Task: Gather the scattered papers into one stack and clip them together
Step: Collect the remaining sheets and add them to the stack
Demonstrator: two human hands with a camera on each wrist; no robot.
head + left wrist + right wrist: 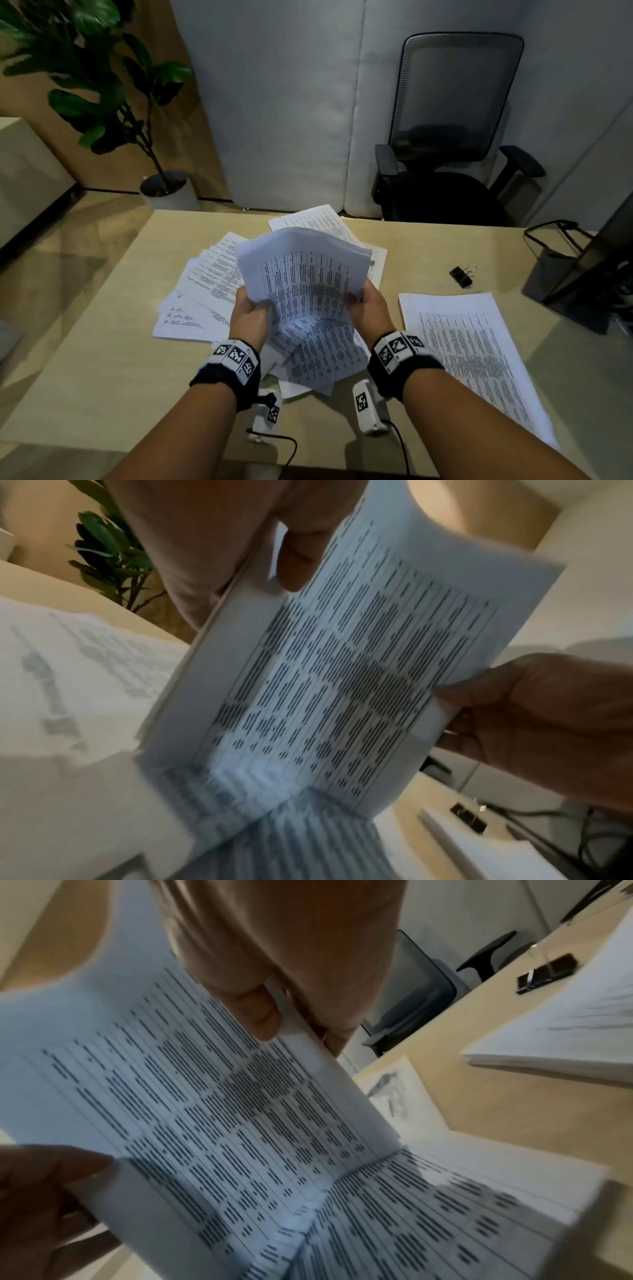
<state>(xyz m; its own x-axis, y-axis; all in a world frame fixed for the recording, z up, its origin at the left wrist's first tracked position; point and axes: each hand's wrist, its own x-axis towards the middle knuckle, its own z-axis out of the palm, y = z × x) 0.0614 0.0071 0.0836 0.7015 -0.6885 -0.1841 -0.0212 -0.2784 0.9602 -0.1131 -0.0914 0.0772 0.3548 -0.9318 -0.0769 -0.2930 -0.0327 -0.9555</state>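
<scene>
A bundle of printed sheets (305, 284) is held upright above the desk, bent and sagging at its lower end. My left hand (250, 310) grips its left edge, thumb on the printed face (298, 561). My right hand (368, 306) grips the right edge, thumb on the front (257, 1015). More printed pages (202, 291) lie fanned out on the desk to the left and behind. A neat stack of papers (472, 353) lies at the right. A black binder clip (461, 275) rests on the desk beyond that stack, apart from both hands.
The light wooden desk (102, 359) runs to a far edge where a black office chair (448, 164) stands. A potted plant (113, 96) is at the back left. A dark monitor and stand (582, 274) rise at the right edge. Cables hang from the wrist cameras.
</scene>
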